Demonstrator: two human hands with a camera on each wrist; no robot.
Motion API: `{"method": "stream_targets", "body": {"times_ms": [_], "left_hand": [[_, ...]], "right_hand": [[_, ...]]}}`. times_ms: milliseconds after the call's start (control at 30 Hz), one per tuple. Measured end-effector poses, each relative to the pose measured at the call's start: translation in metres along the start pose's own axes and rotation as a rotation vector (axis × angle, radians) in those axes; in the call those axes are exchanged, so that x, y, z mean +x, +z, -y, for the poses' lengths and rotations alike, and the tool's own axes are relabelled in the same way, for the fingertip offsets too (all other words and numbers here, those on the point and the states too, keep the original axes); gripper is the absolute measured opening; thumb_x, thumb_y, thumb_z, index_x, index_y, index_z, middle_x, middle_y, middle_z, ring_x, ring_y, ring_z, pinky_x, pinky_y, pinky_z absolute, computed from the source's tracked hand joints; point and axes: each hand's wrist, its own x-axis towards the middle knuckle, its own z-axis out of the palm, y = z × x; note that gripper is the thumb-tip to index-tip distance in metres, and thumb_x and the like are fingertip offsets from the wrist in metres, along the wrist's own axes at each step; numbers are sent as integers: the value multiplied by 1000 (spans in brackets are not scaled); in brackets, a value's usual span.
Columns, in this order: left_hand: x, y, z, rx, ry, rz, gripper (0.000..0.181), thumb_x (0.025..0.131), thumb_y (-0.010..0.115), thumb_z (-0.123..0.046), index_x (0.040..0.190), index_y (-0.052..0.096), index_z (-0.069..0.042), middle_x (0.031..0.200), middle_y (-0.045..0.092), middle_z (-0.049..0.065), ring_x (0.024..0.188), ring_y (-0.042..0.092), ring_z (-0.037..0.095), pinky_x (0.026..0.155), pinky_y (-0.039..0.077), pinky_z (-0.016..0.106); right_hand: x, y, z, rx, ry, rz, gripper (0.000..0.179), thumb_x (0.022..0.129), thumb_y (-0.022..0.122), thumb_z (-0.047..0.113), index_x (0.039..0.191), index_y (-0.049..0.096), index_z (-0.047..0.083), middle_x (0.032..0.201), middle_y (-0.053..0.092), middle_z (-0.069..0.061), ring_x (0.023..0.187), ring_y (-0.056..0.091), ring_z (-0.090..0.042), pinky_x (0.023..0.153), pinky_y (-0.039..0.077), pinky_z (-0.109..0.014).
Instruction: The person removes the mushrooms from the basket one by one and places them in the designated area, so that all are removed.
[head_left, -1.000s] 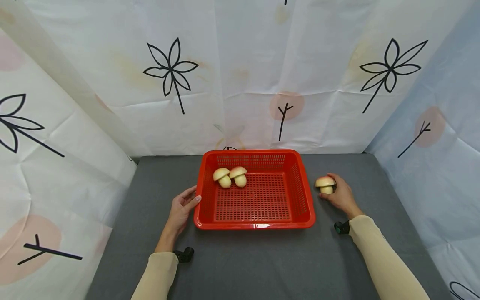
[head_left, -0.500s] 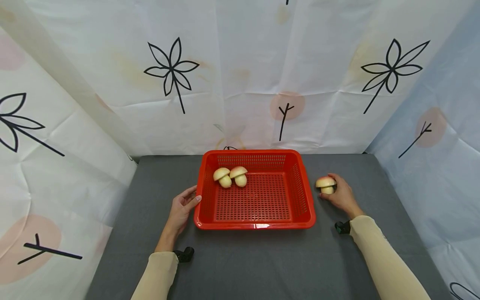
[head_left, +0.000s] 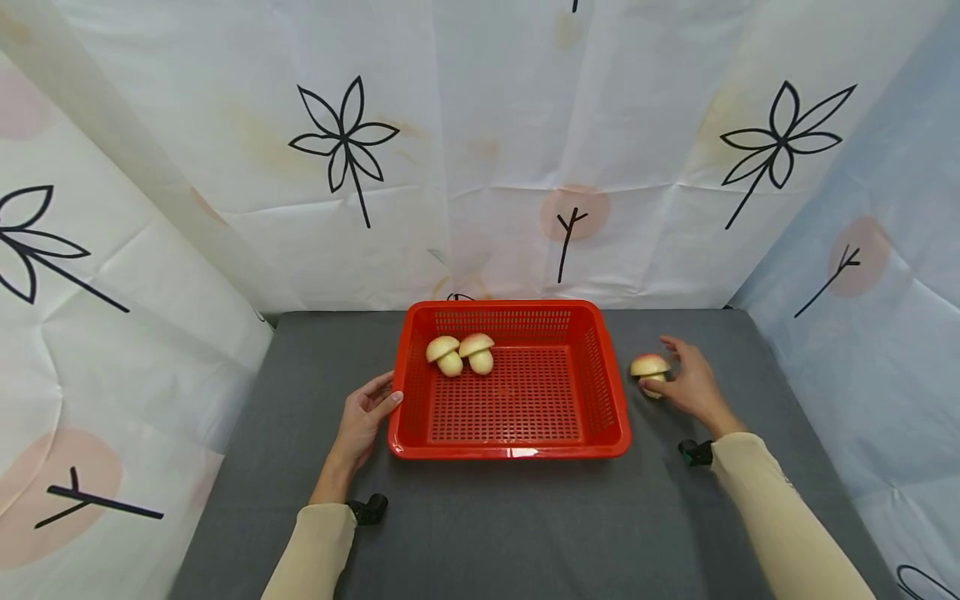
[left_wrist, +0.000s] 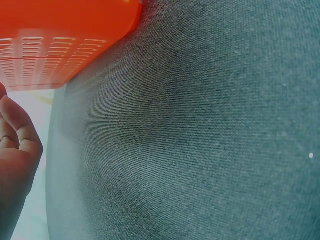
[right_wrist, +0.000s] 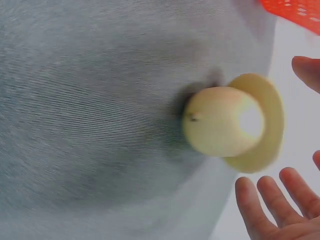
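A red plastic basket [head_left: 504, 450] stands on the grey table, with two toy mushrooms, one on the left [head_left: 447, 358] and one beside it [head_left: 480, 355], lying at its back left. My left hand [head_left: 362, 423] holds the basket's left rim, its thumb over the edge and its fingers at the outer wall. Right of the basket a third mushroom [head_left: 649, 367], pale yellow with a reddish cap top, stands on the table. Around it, with fingers spread, is my right hand [head_left: 693, 385]; the right wrist view shows a gap between the fingers [right_wrist: 272, 205] and this mushroom [right_wrist: 225, 122].
The grey cloth-covered table [head_left: 510, 525] reaches back to a white patterned curtain [head_left: 480, 167]. More curtain hangs at both sides. Each wrist wears a small black camera, one on the left [head_left: 369, 509] and one on the right [head_left: 694, 452].
My right hand has let go of the third mushroom, its fingers spreading and drawing back slightly to the right. That mushroom stays beside the basket. The left hand and the basket have not moved.
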Motion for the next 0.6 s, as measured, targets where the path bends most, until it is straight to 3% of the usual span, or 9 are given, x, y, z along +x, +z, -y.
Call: {"method": "stream_targets", "body": {"times_ms": [367, 600], "left_hand": [[-1, 0, -1, 5, -3, -1, 51, 98, 64, -1, 144, 46, 11, 134, 51, 34, 104, 64, 12, 89, 55, 24], [0, 0, 0, 6, 5, 7, 50, 98, 63, -1, 144, 45, 11, 134, 51, 34, 104, 64, 12, 89, 55, 24]], "right_hand": [[2, -17, 50, 28, -120, -25, 82, 87, 82, 20, 152, 37, -3, 144, 42, -31, 130, 41, -48, 98, 43, -65], [11, -12, 90, 58, -171, -2, 80, 88, 82, 20, 152, 38, -2, 145, 44, -28, 130, 43, -45, 101, 43, -63]]}}
